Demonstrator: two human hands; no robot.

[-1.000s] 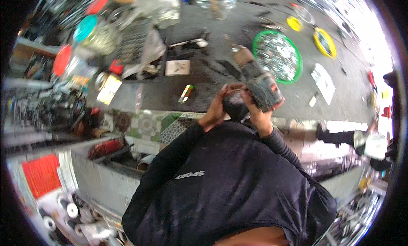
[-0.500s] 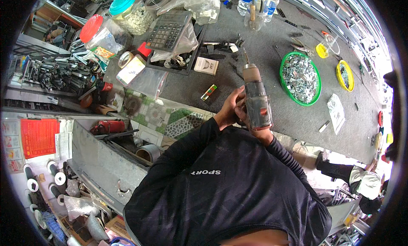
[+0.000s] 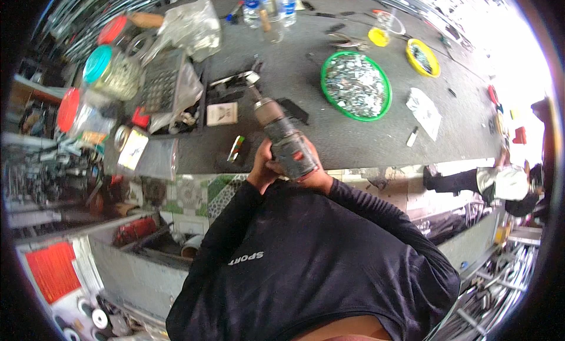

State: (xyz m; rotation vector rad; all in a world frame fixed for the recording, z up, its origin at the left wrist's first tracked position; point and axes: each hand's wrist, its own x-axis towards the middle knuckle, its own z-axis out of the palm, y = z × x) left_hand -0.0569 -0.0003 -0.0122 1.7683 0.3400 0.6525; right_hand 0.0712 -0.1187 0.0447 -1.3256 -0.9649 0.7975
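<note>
Three lidded jars [image 3: 120,79] crowd the far left of the grey worktop [image 3: 276,52]; beside them sits a big-keyed calculator [image 3: 160,88]; then comes a small pale box [image 3: 222,113], with a striped lighter-like piece [image 3: 236,148] just below it; and now the left hand [image 3: 263,165], fingers curled in against the drill's left side, though what they close on is hidden and I cannot tell; centre stage, the power drill [image 3: 285,142], over the table's near edge, long axis slanting away from the body and leftward, chuck up front, back end toward the shirt; right behind it the right hand [image 3: 313,171], wrapped snugly on the drill from the right and beneath, nearer the back end than the chuck; further right, a green basket [image 3: 385,93] heaped with shiny metal bits [image 3: 354,85]; last, a yellow dish [image 3: 436,64].
</note>
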